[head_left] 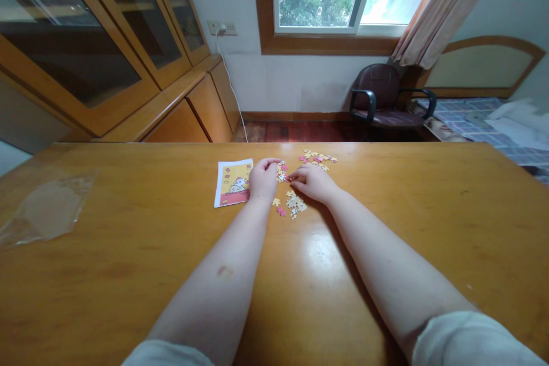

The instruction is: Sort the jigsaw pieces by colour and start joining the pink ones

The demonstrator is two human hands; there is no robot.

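I'm seeing L hand (pixel 263 178) & R hand (pixel 311 182) curled in, fingertips at puzzle pcs (pixel 281 171) mid-bench (pixel 386 200), pinch unclear; a hurried sweep cd scatter pcs onto the picture card (pixel 234 183).

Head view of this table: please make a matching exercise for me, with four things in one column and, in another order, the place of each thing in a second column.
Things:
1. Left hand
2. Right hand
3. Printed picture card
4. Clear plastic bag

Places:
A. Near the left edge of the wooden table
B. Right of the other hand, with fingers pointing left
C. Flat on the table, left of both hands
D. Beside the card, just above the jigsaw pieces

Pairs: 1-D, 2-B, 3-C, 4-A
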